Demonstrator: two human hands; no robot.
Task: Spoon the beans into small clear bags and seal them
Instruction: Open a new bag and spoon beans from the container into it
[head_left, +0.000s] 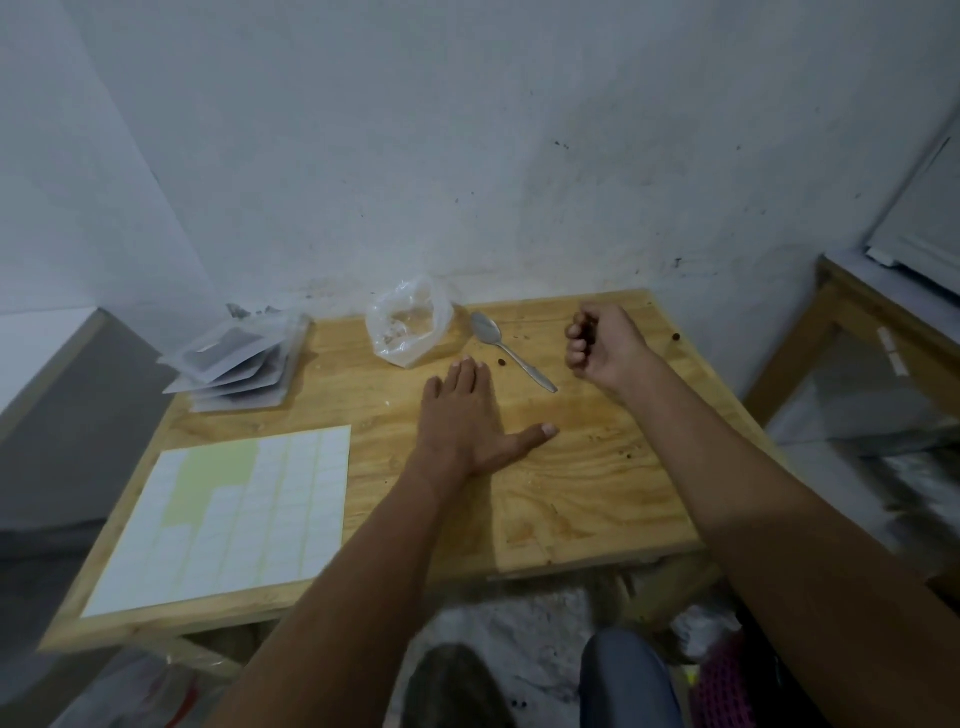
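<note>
A crumpled clear plastic bag (408, 323) with a few brown bits left inside stands at the back of the wooden table (571, 488). A metal spoon (508, 349) lies just right of it, bowl towards the wall. Single loose beans lie by the spoon (502, 362) and near the right edge (676, 337). A fanned stack of small sealed clear bags (236, 361) with dark contents sits at the back left. My left hand (465, 415) rests flat, palm down, in front of the plastic bag. My right hand (602, 345) is curled into a fist right of the spoon, with dark beans showing between the fingers.
A sheet of white labels (228, 514), partly peeled to green backing, lies on the table's front left. A grey surface (62, 395) adjoins the left side, and a second wooden table (872, 322) stands to the right. The white wall is right behind the table.
</note>
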